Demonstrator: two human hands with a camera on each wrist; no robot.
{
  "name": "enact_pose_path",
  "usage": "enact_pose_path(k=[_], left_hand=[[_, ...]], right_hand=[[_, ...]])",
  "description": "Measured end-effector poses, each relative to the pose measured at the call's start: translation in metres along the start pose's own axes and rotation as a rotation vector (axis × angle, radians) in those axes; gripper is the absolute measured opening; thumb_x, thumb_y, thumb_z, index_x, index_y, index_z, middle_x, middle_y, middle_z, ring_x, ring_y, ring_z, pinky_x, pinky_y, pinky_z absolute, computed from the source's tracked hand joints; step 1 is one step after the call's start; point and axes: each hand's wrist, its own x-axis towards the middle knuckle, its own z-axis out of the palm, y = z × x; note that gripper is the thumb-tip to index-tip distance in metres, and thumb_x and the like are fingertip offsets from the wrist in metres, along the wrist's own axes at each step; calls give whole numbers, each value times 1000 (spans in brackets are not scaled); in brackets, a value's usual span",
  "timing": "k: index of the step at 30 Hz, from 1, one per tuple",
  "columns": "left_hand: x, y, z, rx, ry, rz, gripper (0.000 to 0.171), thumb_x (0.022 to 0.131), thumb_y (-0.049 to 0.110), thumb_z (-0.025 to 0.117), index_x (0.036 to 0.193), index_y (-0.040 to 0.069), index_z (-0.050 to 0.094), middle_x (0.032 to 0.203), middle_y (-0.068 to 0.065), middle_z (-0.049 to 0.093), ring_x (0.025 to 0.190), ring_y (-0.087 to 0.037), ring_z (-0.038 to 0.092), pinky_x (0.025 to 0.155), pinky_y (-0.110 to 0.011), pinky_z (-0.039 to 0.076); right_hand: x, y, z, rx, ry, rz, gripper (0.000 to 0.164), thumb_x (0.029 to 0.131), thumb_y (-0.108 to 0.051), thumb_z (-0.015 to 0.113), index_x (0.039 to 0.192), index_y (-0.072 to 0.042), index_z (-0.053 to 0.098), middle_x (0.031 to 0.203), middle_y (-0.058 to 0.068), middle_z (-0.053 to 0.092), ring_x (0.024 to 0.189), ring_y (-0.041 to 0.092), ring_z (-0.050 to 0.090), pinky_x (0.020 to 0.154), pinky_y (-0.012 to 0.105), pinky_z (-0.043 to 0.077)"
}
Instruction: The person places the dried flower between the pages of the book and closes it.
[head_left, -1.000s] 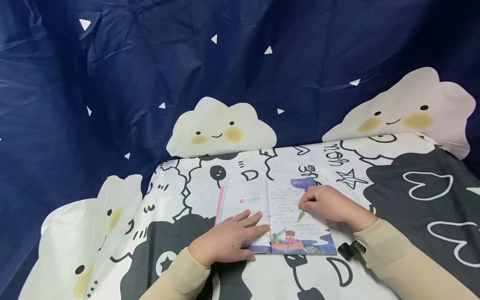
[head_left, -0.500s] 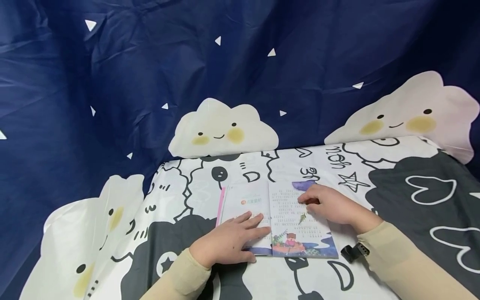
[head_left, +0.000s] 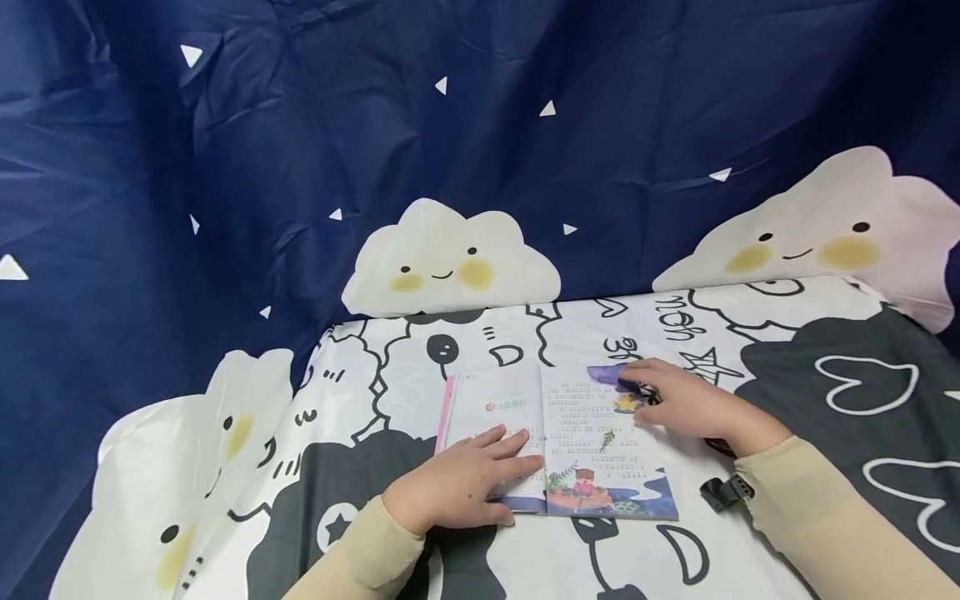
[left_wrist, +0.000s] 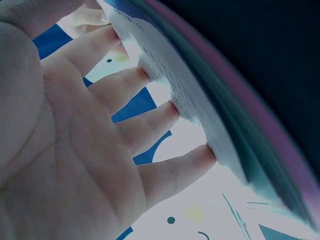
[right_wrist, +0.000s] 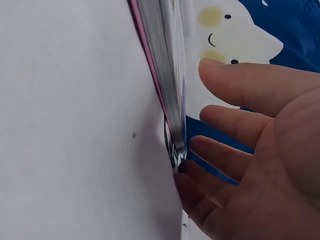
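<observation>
An illustrated book (head_left: 581, 442) lies spread flat on the patterned cloth, with printed text and a bear in a boat on its right page. My left hand (head_left: 465, 479) rests on the left page, fingers spread. In the left wrist view its fingertips (left_wrist: 205, 155) press along the page surface. My right hand (head_left: 686, 400) is over the upper right edge of the book, fingers extended. Seen from the right wrist, the right hand (right_wrist: 260, 140) has its thumb apart and its fingers beside the edge of the page stack (right_wrist: 167, 75), holding nothing.
Black and white cartoon cloth (head_left: 600, 567) covers the surface under the book. A dark blue curtain (head_left: 487, 108) with white triangles hangs behind it, with cloud-shaped smiling faces (head_left: 450, 267) along the back. A small black device (head_left: 723, 493) sits at the right wrist.
My right hand has moved right from the middle of the right page to its upper outer edge, uncovering a small picture there. The left hand stays on the left page.
</observation>
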Motion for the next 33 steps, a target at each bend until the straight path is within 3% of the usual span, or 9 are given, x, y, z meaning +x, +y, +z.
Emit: enact_pose_path(k=[4,8,14,20,33], left_hand=[[-2,0,1,-14,-1,-9,76,91,45,74,157,36,38,165,-1,28,150,-34,26,115,-49,33],[-7,2,3,-30,5,-8,76,90,46,74,157,35,40,164,-2,30,149,-35,29,114,-49,35],[-8,3,4,-27,16,4,76,90,45,75,157,34,40,164,-2,31,148,-35,30,116,-45,32],[-4,4,3,-35,7,0,76,91,45,74,157,35,39,164,-1,29,149,-35,28,116,-47,32],[-1,2,0,-31,4,-24,76,90,44,75,157,37,39,165,1,28,150,-32,26,113,-52,35]], right_hand=[[-1,5,-3,50,-20,27,72,88,-21,78,148,5,46,151,31,39,139,51,35,108,65,32],[1,13,-8,55,-94,47,78,89,-26,77,151,4,42,155,30,34,141,51,31,108,66,30],[15,26,-15,51,-175,33,85,89,-34,78,152,7,38,152,31,37,136,48,41,107,63,35],[25,35,-16,45,-179,26,85,88,-39,78,149,8,42,145,29,44,121,41,54,98,57,45],[32,34,-17,29,-150,24,76,88,-34,79,145,5,49,144,29,45,118,40,57,96,57,46]])
